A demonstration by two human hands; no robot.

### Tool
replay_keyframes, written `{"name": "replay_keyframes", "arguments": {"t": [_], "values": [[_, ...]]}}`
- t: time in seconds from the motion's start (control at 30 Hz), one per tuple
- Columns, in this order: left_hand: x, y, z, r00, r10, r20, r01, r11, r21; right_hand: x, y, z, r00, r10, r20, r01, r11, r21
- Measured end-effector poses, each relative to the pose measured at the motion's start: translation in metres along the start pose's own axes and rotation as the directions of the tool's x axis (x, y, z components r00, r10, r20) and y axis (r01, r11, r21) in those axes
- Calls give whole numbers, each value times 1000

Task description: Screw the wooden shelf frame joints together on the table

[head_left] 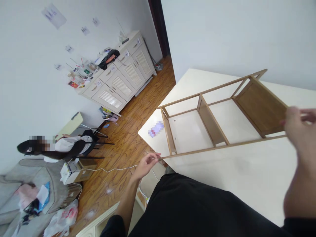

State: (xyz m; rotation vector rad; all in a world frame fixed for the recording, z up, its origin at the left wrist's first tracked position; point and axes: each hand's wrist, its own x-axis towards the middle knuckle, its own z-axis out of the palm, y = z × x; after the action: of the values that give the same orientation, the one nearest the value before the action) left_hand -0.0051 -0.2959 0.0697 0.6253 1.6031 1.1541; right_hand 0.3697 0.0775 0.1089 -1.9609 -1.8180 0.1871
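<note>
A brown wooden shelf rack (pixel 212 125) lies on its side on the white table (pixel 259 171), its boards standing up between long thin rails. My left hand (pixel 147 165) pinches the left end of the near rail between thumb and fingers. At the right, my right hand (pixel 297 128) is closed around the near corner beside the end board; its fingers are partly hidden and somewhat blurred. Two tiny dark bits, too small to name, show on the tabletop within the frame. Near the table's left corner lies a blurred-out purple and white item (pixel 156 129).
A white cabinet (pixel 118 79) cluttered with items stands along the far wall. A person (pixel 71 146) sits at a small table on the left. A white cable (pixel 111 170) crosses the wooden floor. Beside the grey sofa (pixel 32 171) is a plastic bag (pixel 63 219).
</note>
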Motion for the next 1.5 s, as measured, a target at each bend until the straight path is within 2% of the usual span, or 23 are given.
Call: {"name": "replay_keyframes", "arguments": {"t": [0.03,0.07,0.1,0.17,0.2,0.23,0.27,0.37,0.47,0.53,0.63,0.73,0.8,0.93,1.07,1.2,1.27,1.3,1.33,1.37,1.43,1.5], "values": [[12,-1,-5,999,22,-45,-22,1000,8,-45,1,-3,998,68,10,-69,991,117],[24,-4,-7,999,18,-50,-18,1000,7,-91,-1,0,989,107,102,-127,969,213],[35,-7,-7,1000,-9,-7,9,1000,4,-134,-7,8,957,156,244,-225,930,290],[52,-12,-4,983,-83,165,81,996,22,-207,-29,35,829,171,532,-425,812,400],[57,-14,-2,964,-110,244,102,994,45,-233,-42,51,778,128,615,-471,767,436],[60,-15,-2,943,-126,308,108,991,78,-254,-56,66,737,103,668,-508,737,447],[63,-14,-3,923,-136,359,103,989,110,-269,-67,80,717,117,687,-539,719,439],[70,-4,-9,884,-131,448,40,978,206,-296,-86,104,707,249,662,-587,729,352],[83,9,-12,923,-33,383,-88,952,294,-322,-90,105,692,221,687,-583,733,351],[91,15,-9,921,-3,389,-131,939,317,-340,-95,97,725,155,672,-557,706,438],[94,18,4,867,-35,496,-139,940,310,-361,-114,83,779,109,618,-542,614,574],[87,15,18,820,-58,570,-139,945,296,-369,-135,72,818,95,567,-520,543,659],[81,12,23,806,-68,588,-126,951,283,-370,-144,69,862,104,497,-465,554,691],[74,7,27,804,-96,587,-79,961,265,-374,-148,72,948,83,307,-286,648,706],[72,6,23,785,-116,608,-116,937,330,-379,-149,77,945,45,323,-260,705,660],[79,11,8,736,-140,663,-252,851,460,-386,-148,84,937,94,335,-298,712,635],[88,16,-2,745,-48,665,-375,794,478,-388,-146,90,916,168,365,-370,707,603],[94,18,-5,748,44,662,-455,761,463,-389,-146,94,897,213,388,-418,696,583],[100,21,-8,732,148,665,-539,722,433,-389,-145,98,877,253,409,-462,678,572],[107,23,-9,694,241,678,-622,675,397,-389,-145,102,861,280,424,-494,655,572],[119,26,-7,570,342,747,-767,546,336,-388,-145,109,856,302,421,-512,611,604],[130,27,0,429,312,848,-876,375,305,-387,-148,114,875,291,386,-482,590,648]]}}
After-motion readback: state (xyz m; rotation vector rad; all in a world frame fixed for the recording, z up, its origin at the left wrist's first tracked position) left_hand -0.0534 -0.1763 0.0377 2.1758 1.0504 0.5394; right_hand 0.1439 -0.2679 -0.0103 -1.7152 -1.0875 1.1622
